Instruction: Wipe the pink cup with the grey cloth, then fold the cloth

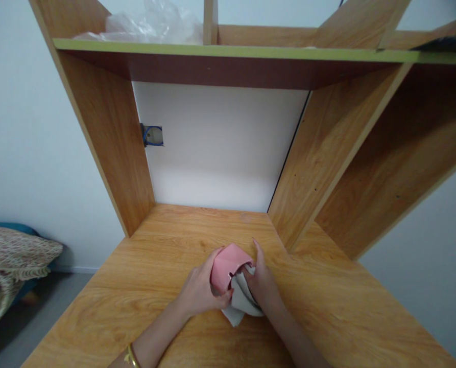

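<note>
A pink container (228,263), perhaps a cup or small box, is tilted above the wooden desktop with its opening toward my right side. My left hand (205,289) grips it from the left, thumb at the lower edge and fingers round the far side. My right hand (261,282) holds a light grey cloth (243,296), pushing part of it into the opening. The right thumb sticks up while the other fingers are partly hidden by cloth and container. The rest of the cloth hangs below, near the desktop.
The wooden desktop (143,276) runs under a shelf unit with upright side panels (109,133). Clear plastic wrapping (154,25) lies on the upper shelf (250,51). An open wall socket box (153,136) shows at the back. A patterned blanket (17,253) is at far left.
</note>
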Motion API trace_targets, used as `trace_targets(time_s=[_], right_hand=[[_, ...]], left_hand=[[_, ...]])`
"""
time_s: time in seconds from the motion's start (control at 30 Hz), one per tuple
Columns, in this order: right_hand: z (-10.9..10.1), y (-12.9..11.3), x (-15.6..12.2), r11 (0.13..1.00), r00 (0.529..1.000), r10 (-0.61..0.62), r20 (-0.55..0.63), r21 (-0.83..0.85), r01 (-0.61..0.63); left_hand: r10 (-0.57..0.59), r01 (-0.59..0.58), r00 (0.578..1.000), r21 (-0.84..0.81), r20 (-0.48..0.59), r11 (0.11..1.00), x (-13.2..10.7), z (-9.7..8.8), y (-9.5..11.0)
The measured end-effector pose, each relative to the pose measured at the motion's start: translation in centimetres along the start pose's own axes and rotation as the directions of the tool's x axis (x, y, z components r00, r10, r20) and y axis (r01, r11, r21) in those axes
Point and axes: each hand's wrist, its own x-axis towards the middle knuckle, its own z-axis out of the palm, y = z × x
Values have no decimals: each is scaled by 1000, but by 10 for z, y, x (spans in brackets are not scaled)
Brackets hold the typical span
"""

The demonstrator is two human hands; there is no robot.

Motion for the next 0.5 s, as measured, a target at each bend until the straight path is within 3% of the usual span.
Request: trace_targets(time_s=[0.23,0.5], right_hand=[[2,2,-1,1000,998,-13,54,7,13],[3,4,0,992,997,31,69,120,-39]], left_hand=[[-28,28,1000,-3,14,1000,1,0,1],[-37,37,999,-179,4,983,4,3,-8]])
